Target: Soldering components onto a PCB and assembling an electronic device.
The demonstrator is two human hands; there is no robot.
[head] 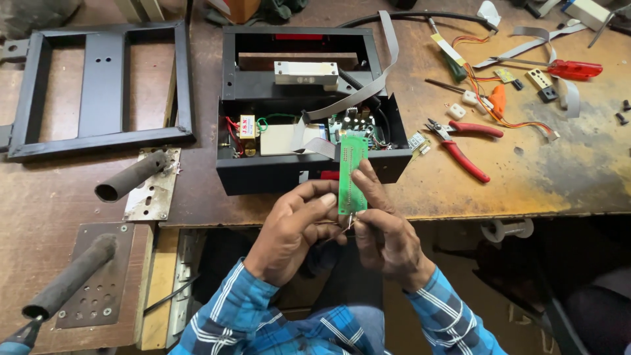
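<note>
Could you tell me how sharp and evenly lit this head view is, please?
Head view: the green circuit board and both hands are sharp; light falls evenly on the worn wooden bench, without strong glare; the space under the bench is dark, and straight edges bow slightly towards the corners.

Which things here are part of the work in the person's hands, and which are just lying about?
In hand:
green circuit board
left hand
right hand
open black box just behind the board

Lying about:
red pliers
red screwdriver
black metal frame
two dark tubes on plates
</note>
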